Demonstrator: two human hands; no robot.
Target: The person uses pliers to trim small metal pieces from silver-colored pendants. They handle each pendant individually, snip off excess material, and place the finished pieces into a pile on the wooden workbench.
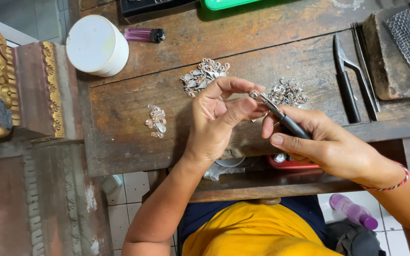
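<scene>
Clearly a tiny silver piece (254, 94) was pinched between thumb and forefinger of the left hand (219, 118), fingers closed tight on it, above the wooden bench (119, 142). Black-handled pliers (281, 116) were gripped in the right hand (323, 142), fingers wrapped shut round the handle, tips touching the piece. Judged light, thin, easily bent and likely slippery; best held by its edges. Three heaps of similar silver pieces (204, 76) (286, 92) (156, 121) were lying on the bench. A white tub (96, 45), a purple lighter (144, 34) and spare tools (352, 80) were noted nearby.
</scene>
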